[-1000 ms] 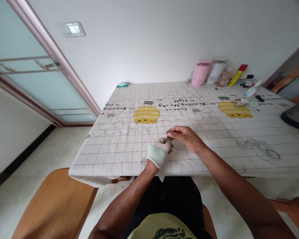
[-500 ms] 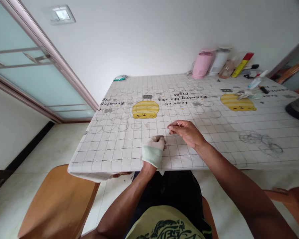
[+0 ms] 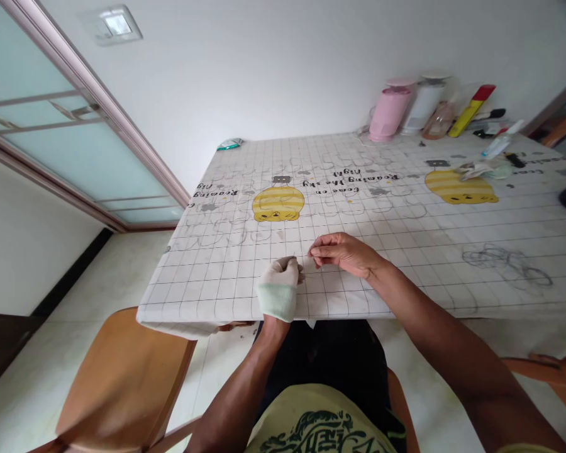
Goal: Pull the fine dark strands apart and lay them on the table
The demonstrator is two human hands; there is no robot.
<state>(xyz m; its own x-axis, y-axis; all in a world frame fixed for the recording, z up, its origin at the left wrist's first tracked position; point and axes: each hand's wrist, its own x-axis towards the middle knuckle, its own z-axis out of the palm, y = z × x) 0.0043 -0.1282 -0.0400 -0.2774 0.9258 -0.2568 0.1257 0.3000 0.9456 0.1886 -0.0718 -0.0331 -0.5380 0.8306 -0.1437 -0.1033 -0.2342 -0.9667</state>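
Note:
My left hand [image 3: 283,280] wears a white work glove with a pale green cuff and is closed in a pinch near the table's front edge. A tiny thin tip sticks up from its fingers, too small to name. Just right of it, my bare right hand [image 3: 342,253] is also pinched, its fingertips a short gap from the glove. Something thin and fine seems to be between those fingers, but its kind does not show. Both hands are over the checked tablecloth [image 3: 236,277]. Off to the right lies a loose tangle of dark thread or wire [image 3: 504,263].
At the back right stand a pink device [image 3: 390,113], a white device [image 3: 423,107], a bottle [image 3: 438,121] and a yellow-red box [image 3: 471,112]. Nearby lie a crumpled glove [image 3: 481,170] and a clear bottle [image 3: 502,139]. A green packet [image 3: 229,144] lies back left; a wooden chair [image 3: 122,377] stands left.
Both hands have shifted slightly left, and my right hand has come down toward the glove. The view has turned a little. Both hands stay pinched.

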